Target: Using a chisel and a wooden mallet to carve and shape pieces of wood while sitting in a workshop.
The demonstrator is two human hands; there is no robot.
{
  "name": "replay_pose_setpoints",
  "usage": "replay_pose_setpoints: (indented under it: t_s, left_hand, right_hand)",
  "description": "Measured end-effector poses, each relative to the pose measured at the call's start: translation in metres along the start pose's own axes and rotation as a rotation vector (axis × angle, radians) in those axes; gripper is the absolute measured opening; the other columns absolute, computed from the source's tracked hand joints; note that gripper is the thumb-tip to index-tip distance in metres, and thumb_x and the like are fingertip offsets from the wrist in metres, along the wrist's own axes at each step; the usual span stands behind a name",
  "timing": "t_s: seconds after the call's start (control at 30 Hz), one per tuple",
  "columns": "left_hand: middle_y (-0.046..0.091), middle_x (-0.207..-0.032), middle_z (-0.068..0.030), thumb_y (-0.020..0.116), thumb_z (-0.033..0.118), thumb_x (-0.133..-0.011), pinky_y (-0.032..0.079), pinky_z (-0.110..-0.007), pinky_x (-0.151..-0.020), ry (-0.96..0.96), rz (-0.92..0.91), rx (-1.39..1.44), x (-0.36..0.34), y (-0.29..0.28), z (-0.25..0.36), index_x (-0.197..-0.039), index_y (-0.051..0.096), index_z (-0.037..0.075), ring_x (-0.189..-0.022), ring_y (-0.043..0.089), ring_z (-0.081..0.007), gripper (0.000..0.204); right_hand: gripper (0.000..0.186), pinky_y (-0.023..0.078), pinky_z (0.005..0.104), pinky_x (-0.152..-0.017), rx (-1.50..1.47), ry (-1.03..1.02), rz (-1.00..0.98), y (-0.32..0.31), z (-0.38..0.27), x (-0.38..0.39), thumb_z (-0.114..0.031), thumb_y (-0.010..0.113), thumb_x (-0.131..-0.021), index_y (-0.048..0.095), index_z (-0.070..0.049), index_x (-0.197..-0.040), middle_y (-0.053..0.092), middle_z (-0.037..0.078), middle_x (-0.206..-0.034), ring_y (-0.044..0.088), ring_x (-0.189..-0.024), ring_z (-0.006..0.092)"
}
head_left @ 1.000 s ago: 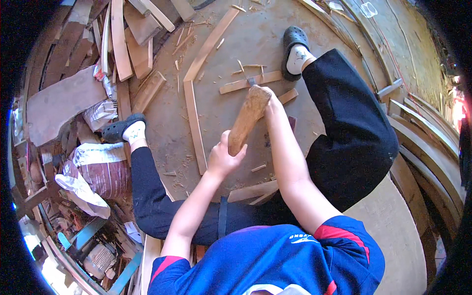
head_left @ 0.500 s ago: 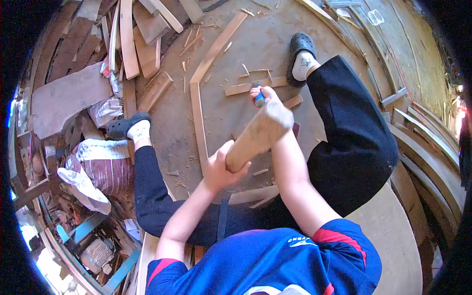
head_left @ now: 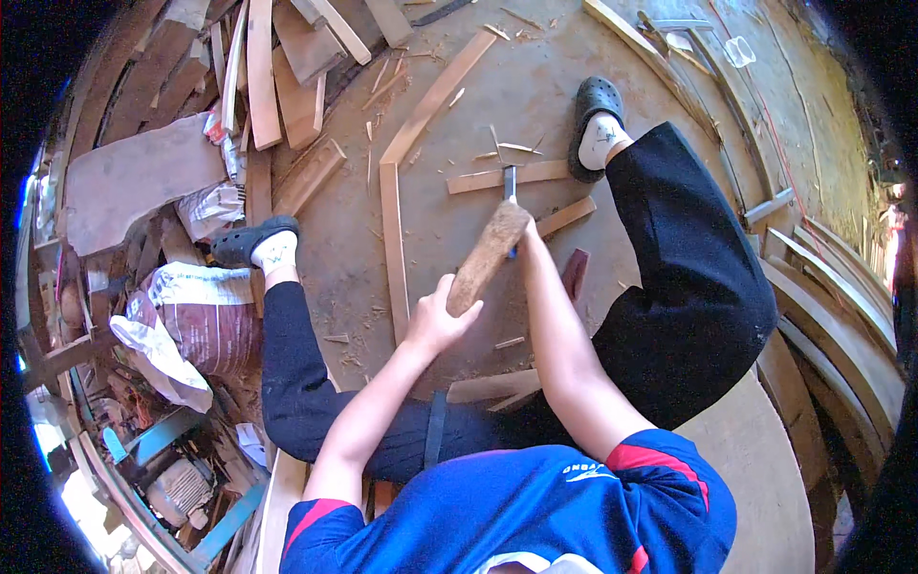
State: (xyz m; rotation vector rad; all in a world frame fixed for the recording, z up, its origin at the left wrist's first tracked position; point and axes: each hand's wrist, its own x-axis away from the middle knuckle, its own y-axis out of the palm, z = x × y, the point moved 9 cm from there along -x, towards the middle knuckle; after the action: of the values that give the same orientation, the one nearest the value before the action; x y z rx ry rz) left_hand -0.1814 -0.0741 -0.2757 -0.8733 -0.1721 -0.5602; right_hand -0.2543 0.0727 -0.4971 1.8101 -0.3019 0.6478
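My left hand (head_left: 444, 317) is closed round the narrow end of a rough wooden mallet (head_left: 491, 251). The mallet's thick end lies over my right hand (head_left: 528, 241), hiding most of its fingers. That right hand grips a chisel (head_left: 510, 182), whose metal blade points away from me; only a speck of its blue handle shows. The blade's tip meets a narrow wooden strip (head_left: 475, 181) on the ground, with thin shavings beside it. Whether the mallet touches the chisel's handle end cannot be made out.
A long angled wooden frame piece (head_left: 390, 225) lies left of my hands. My shoe (head_left: 598, 100) is against the strip's right end. A short wood piece (head_left: 566, 216) and a dark reddish piece (head_left: 575, 273) lie near my right forearm. Stacked boards (head_left: 260, 77) and a sack (head_left: 206, 320) stand left.
The mallet has come down over my right hand, covering the chisel's blue handle. More of the chisel's blade shows now. The whole view has shifted slightly.
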Motion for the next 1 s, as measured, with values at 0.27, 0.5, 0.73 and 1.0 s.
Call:
replay_pose_setpoints:
  t_s: [0.27,0.5,0.73,1.0]
  left_hand:
    - [0.066,-0.093,-0.0222,0.071,0.04,-0.076,0.053,-0.044,-0.076,0.042,0.077,0.127,0.018,-0.009,-0.012,-0.122,0.045,0.009,-0.089,0.066,-0.0381,0.061]
    - [0.067,-0.092,-0.0179,0.072,0.033,-0.077,0.053,-0.041,-0.075,-0.005,0.14,0.21,0.015,-0.023,-0.012,-0.116,0.05,0.009,-0.088,0.067,-0.033,0.051]
    - [0.067,-0.094,-0.0173,0.072,0.034,-0.078,0.051,-0.039,-0.078,-0.043,0.139,0.254,0.013,-0.024,-0.012,-0.114,0.049,0.007,-0.089,0.067,-0.0283,0.051]
    - [0.066,-0.094,-0.0164,0.072,0.033,-0.079,0.049,-0.038,-0.08,-0.049,0.122,0.273,0.013,-0.018,-0.005,-0.112,0.051,0.005,-0.091,0.065,-0.0273,0.049]
  right_hand:
    - [0.043,0.033,0.027,-0.039,0.235,-0.039,0.1,-0.027,-0.014,0.004,-0.052,0.035,-0.098,0.044,-0.017,-0.074,0.04,-0.005,-0.055,0.039,-0.043,0.0099]
    - [0.043,0.035,0.0304,-0.033,0.674,-0.286,0.331,0.003,-0.089,0.027,-0.044,0.037,-0.099,0.044,-0.011,-0.072,0.042,0.002,-0.053,0.041,-0.036,0.015]
    - [0.043,0.037,0.0295,-0.039,0.646,-0.328,0.315,0.047,-0.152,0.053,-0.047,0.035,-0.099,0.042,-0.012,-0.075,0.043,0.0,-0.057,0.042,-0.043,0.0131]
    - [0.044,0.029,0.0266,-0.041,0.075,0.132,0.164,-0.001,-0.057,0.069,-0.054,0.035,-0.097,0.042,-0.015,-0.077,0.035,-0.003,-0.058,0.032,-0.046,0.0108]
